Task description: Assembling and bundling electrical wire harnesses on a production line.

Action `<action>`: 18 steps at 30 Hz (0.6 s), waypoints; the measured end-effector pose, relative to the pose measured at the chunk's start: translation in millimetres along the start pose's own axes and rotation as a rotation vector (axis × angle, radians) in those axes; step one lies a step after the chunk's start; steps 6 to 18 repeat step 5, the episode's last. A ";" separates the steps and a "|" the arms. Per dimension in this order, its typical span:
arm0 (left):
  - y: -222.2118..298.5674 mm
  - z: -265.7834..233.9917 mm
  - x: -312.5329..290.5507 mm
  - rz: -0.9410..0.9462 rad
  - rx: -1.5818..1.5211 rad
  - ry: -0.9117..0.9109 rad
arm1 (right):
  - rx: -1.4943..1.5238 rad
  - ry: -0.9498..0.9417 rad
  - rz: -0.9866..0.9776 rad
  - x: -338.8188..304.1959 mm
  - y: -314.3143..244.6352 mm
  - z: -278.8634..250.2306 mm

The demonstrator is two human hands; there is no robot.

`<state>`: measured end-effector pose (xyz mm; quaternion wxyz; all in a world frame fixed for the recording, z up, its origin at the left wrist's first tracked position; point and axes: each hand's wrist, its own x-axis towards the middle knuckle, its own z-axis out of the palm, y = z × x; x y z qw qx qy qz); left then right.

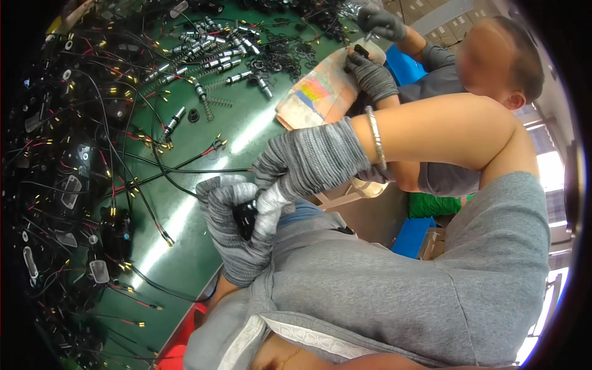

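Note:
Both my hands wear grey striped knit gloves and meet over the near edge of the table. My left hand (237,231) curls around a dark, glossy black part (245,217), mostly hidden by the fingers. Close above it, my right hand (308,160) is closed, its fingertips pinched together beside that part. A thin black cable (231,170) runs from the table into the right hand's fingers; its end there is hidden. Another black cable (176,185) leads toward the left hand.
Many black cables with red wires and gold tips (166,237) cover the green table (203,240) at left. Metal cylinders with springs (222,61) and black rings (283,61) lie beyond. A gloved co-worker (376,77) works over a cardboard piece (320,89) at right.

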<state>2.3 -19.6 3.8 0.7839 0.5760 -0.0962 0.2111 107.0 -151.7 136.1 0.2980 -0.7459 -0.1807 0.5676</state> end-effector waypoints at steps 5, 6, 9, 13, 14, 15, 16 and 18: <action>-2.7 -4.5 -4.6 -0.025 0.071 0.050 | -0.170 0.029 0.031 3.3 -10.9 1.5; -2.7 -4.5 -4.6 -0.025 0.071 0.050 | -0.170 0.029 0.031 3.3 -10.9 1.5; -2.7 -4.5 -4.6 -0.025 0.071 0.050 | -0.170 0.029 0.031 3.3 -10.9 1.5; -2.7 -4.5 -4.6 -0.025 0.071 0.050 | -0.170 0.029 0.031 3.3 -10.9 1.5; -2.7 -4.5 -4.6 -0.025 0.071 0.050 | -0.170 0.029 0.031 3.3 -10.9 1.5; -2.7 -4.5 -4.6 -0.025 0.071 0.050 | -0.170 0.029 0.031 3.3 -10.9 1.5; -2.7 -4.5 -4.6 -0.025 0.071 0.050 | -0.170 0.029 0.031 3.3 -10.9 1.5; -2.7 -4.5 -4.6 -0.025 0.071 0.050 | -0.170 0.029 0.031 3.3 -10.9 1.5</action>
